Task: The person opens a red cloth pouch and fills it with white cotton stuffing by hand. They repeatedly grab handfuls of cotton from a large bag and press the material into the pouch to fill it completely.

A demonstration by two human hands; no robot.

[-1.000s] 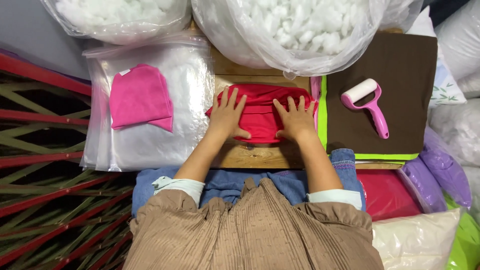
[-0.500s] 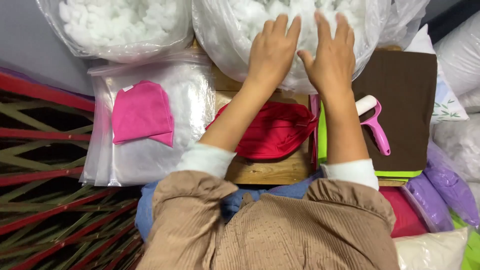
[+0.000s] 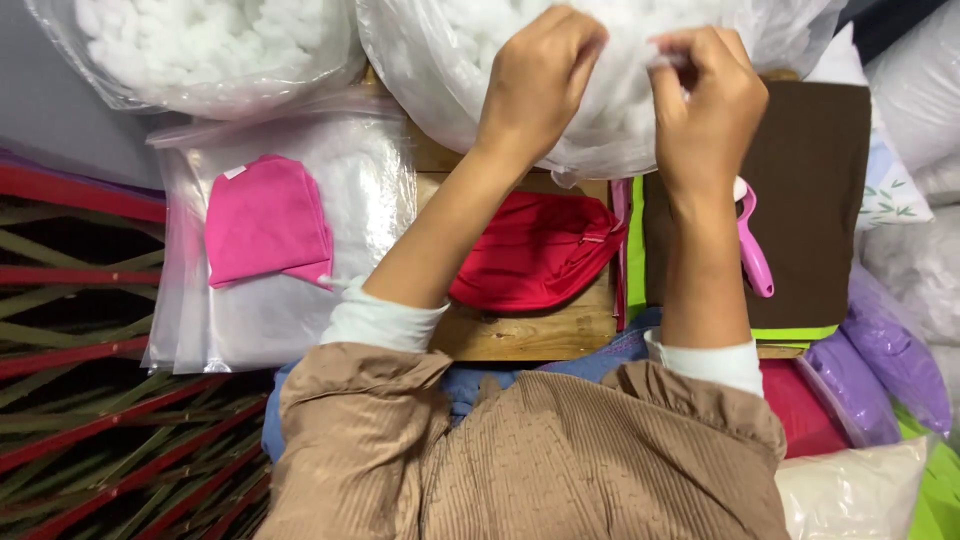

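Stuffing bag [image 3: 610,130], a large clear sack of white fibre fill, lies across the far edge of the wooden worktop [image 3: 540,330], right of centre. Far left: a red and green slatted frame [image 3: 90,400]. Next, a second clear sack of fill [image 3: 200,50] sits at the far left corner. Before it, a stack of clear plastic sleeves [image 3: 360,200] carries a pink fabric cover [image 3: 265,220]. At centre, a red fabric cover [image 3: 540,250] lies on the bare wood. Left hand [image 3: 540,85] is curled closed, fingers gripping the plastic of the stuffing bag. Right hand [image 3: 705,100] is likewise closed, pinching the same plastic just beside it. Further right, a brown fabric sheet [image 3: 810,200] bears a pink lint roller [image 3: 752,250], partly hidden by the right forearm. Purple, cream and white cushions are piled at the right edge.
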